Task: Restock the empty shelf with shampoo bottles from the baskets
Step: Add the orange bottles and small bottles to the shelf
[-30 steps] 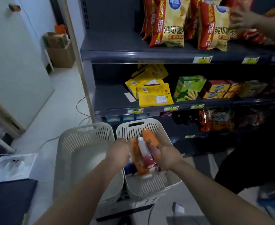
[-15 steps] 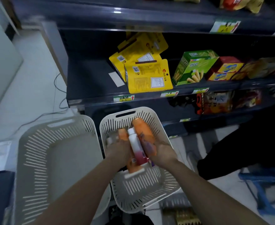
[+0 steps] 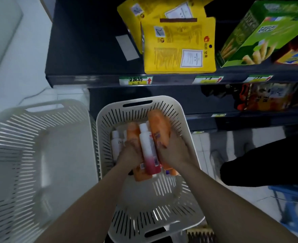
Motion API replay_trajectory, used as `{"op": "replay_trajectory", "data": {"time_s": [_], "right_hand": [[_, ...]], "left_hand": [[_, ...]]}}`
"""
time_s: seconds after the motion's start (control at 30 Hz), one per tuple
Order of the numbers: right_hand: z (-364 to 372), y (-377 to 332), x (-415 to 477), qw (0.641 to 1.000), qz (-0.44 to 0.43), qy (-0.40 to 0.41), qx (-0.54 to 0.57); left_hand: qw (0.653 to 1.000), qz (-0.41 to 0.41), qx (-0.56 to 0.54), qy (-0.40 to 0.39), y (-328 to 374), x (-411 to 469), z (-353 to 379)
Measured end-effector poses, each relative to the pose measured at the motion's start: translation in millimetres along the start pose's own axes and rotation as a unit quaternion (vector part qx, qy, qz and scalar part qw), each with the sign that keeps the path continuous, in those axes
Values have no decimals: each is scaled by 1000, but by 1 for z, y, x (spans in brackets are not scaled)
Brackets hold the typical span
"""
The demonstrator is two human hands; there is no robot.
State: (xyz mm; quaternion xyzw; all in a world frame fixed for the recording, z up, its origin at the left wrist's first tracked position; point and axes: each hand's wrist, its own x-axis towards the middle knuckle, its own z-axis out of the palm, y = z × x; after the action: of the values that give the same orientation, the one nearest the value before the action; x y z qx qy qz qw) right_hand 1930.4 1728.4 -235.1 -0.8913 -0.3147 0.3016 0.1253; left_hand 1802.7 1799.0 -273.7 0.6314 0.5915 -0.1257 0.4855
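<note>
The step in hand is judged to be the pick-up: a bundle of shampoo bottles is being gathered out of the slotted basket (image 3: 186, 120) before anything is carried to the shelf. The left grip (image 3: 129, 155) is curled round the smaller orange bottle (image 3: 133, 131), and the right grip (image 3: 172, 151) is wrapped on the larger orange bottle (image 3: 159, 126). The white-and-pink bottle (image 3: 149, 151) is squeezed between the two grips and touches both orange bottles. The bundle is held inside the basket, low over its floor; whether it is lifted off the floor cannot be told. One more white bottle (image 3: 115, 140) lies in the basket just left of the left grip, untouched. A second basket (image 3: 39, 106) stands further to the left. Beyond and above the grips runs the dark shelf (image 3: 85, 41), with yellow packets (image 3: 179, 44) and a green box (image 3: 260, 32) on its right part. Its left part is judged the likely place for the bottles. For the next move, even pressure from both sides would be needed, since the middle bottle is held by squeeze alone and could slip down. The bundle would have to be raised clear of the basket rim and carried forward and to the left.
</note>
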Motion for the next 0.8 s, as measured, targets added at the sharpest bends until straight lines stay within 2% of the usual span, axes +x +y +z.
{"op": "replay_trajectory", "data": {"time_s": [0.13,0.3,0.4,0.47,0.63,0.7,0.8], "right_hand": [[10,3,17,1000,14,15,-17],[12,3,24,1000,16,0,-9],[9,5,23,999,28,-24,14],[6,4,19,997,48,-44,50],[3,7,5,980,88,-81,161],[4,10,4,959,117,-100,237],[-1,8,1,912,139,-150,357]], "left_hand": [[985,-77,-150,43,-9,30,14],[943,-140,-303,18,-17,33,18],[920,-141,-365,22,-14,21,19],[915,-136,-378,31,-19,16,19],[878,-113,-460,64,-25,-14,3],[855,-107,-504,61,-23,-26,-6],[805,-110,-583,4,-19,-40,-17]]}}
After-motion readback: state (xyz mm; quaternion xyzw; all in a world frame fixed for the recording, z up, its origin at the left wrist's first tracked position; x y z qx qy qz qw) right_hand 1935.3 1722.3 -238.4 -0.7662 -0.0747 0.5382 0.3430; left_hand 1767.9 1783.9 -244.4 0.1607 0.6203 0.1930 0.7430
